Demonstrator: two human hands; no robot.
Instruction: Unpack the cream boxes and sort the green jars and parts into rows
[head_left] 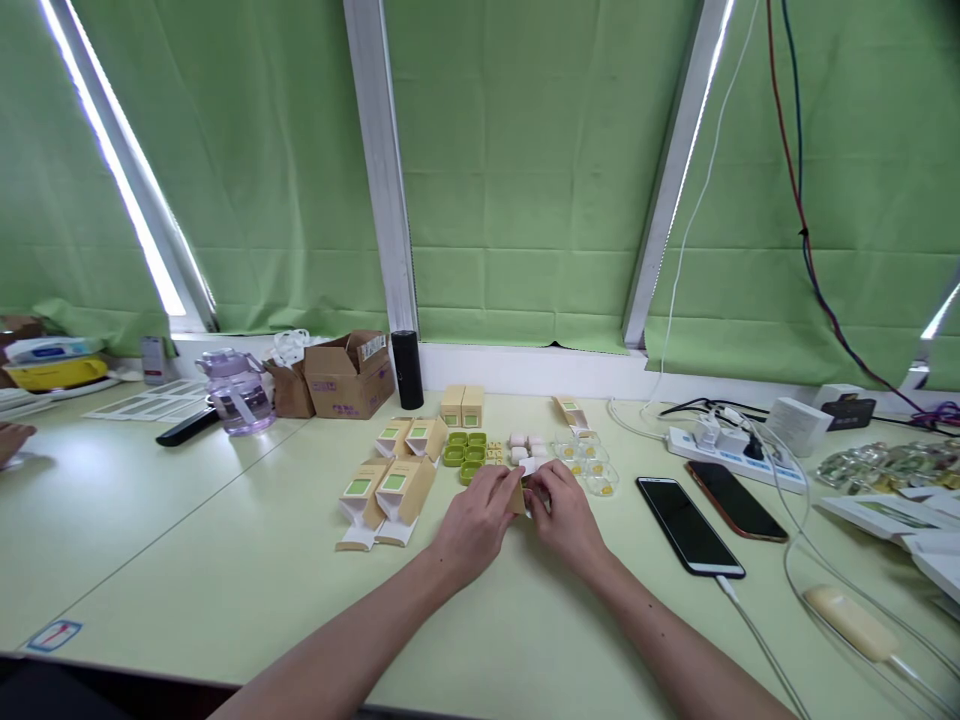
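Between my hands is a small tan cardboard box, its white inner flap showing at the top. My left hand grips it from the left with bent fingers, and my right hand pinches its right side near the flap. Fingers cover much of the box. Just beyond them sit green square trays, small yellowish pieces, pale pink pieces and clear plastic cups with yellow bits inside. Left of my hands stand several open tan boxes with green labels.
Two closed tan boxes and another open box stand farther back. Phones, a power strip and cables lie right. Left are a purple jug, a brown carton, a black cylinder and another person's hand.
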